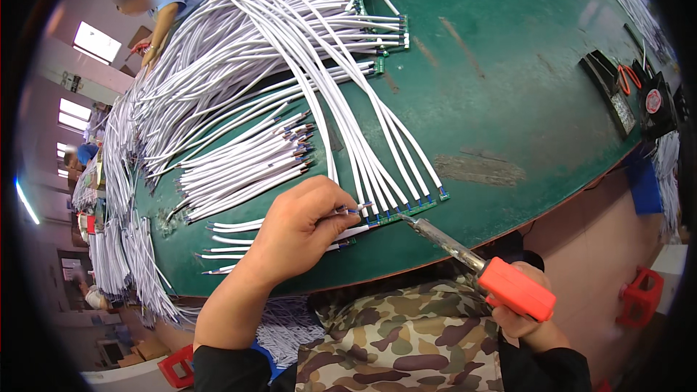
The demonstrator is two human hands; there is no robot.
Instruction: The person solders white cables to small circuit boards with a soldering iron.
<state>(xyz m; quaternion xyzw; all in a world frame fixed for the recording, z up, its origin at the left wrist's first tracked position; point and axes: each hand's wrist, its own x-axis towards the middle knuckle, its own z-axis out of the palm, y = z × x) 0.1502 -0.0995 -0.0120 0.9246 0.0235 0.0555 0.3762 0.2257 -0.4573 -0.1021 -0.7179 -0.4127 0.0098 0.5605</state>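
Observation:
My left hand [301, 225] pinches a white cable [354, 210] near its stripped end, beside the near end of a narrow green circuit board strip [422, 208]. My right hand [517, 325] is wrapped around the red handle of a soldering iron [517, 290]. The iron's metal tip points up and left, close to the board's near edge; whether it touches cannot be made out. Several white cables [356, 131] with blue wire ends run from the board back toward the far left. Left of my wrist lie a few loose white cables [236, 227].
A row of short white cables [243, 167] lies beyond my left hand, with a large cable heap [239, 43] behind. A black fan [657, 101] and orange-handled scissors [628, 80] sit at the right of the green table [501, 101]. Another person [170, 0] works far left.

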